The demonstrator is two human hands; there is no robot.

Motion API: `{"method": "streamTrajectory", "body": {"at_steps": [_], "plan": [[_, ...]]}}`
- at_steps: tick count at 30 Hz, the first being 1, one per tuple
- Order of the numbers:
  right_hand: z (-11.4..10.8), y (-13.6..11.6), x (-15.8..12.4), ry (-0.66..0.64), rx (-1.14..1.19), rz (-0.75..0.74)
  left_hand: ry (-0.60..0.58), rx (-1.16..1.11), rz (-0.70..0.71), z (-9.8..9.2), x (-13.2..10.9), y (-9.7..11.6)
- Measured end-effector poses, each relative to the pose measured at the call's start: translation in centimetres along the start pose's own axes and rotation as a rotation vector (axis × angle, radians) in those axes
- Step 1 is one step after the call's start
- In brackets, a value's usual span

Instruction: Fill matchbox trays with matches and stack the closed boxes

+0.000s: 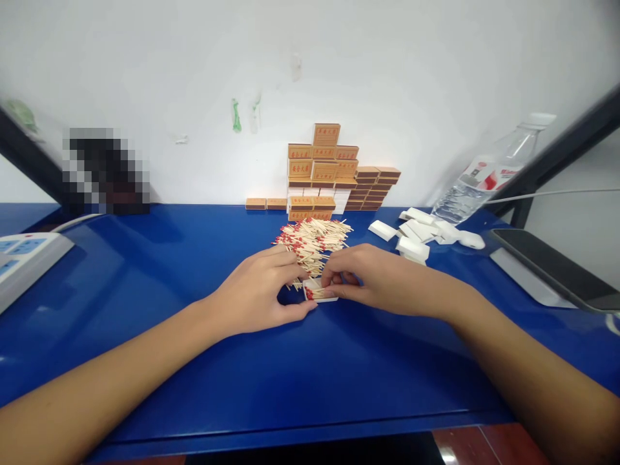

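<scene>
A small white matchbox tray (312, 283) lies on the blue table, with several red-tipped matches (316, 294) in it. The thumb and fingers of my left hand (261, 284) close around the tray's left end. My right hand (363, 278) is closed in a pinch at the tray's right side, its fingertips at the plain ends of the matches. Just behind both hands spreads a loose heap of matches (314, 242), most red heads towards the left. My fingers hide part of the tray and the front of the heap.
Stacked matchboxes (323, 170) stand against the wall. White empty trays (414, 231) lie scattered to the right, before a leaning plastic bottle (489, 171). A phone (557, 261) rests on a white block at far right. At left is a white device (29, 258).
</scene>
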State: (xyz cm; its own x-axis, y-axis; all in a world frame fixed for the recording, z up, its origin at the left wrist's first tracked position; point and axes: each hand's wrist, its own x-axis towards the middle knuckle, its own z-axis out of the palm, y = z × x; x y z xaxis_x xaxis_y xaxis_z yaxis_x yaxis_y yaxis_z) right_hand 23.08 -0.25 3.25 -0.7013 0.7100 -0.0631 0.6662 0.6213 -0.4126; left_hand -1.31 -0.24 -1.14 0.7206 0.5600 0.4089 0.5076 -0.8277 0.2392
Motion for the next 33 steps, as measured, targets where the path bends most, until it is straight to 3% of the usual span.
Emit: {"method": "streamTrajectory", "body": {"at_steps": [8, 13, 19, 23, 30, 33], "plan": [[-0.04, 0.13, -0.27, -0.01, -0.023, 0.042, 0.005, -0.007, 0.001, -0.02, 0.02, 0.03], [0.1, 0.08, -0.25, 0.058, -0.028, 0.022, 0.008, -0.003, 0.0, 0.01, 0.01, 0.04], [-0.01, 0.21, -0.25, 0.02, -0.008, 0.06, 0.015, -0.004, -0.002, 0.06, -0.02, 0.01], [-0.16, 0.44, -0.35, 0.069, -0.015, 0.036, 0.016, -0.012, 0.003, 0.02, 0.0, 0.11], [0.14, 0.28, -0.28, 0.036, -0.004, 0.015, 0.005, -0.007, 0.0, -0.01, 0.05, 0.06], [0.36, 0.22, -0.05, 0.1, -0.017, -0.006, 0.007, -0.01, 0.001, 0.0, 0.02, 0.06]]}}
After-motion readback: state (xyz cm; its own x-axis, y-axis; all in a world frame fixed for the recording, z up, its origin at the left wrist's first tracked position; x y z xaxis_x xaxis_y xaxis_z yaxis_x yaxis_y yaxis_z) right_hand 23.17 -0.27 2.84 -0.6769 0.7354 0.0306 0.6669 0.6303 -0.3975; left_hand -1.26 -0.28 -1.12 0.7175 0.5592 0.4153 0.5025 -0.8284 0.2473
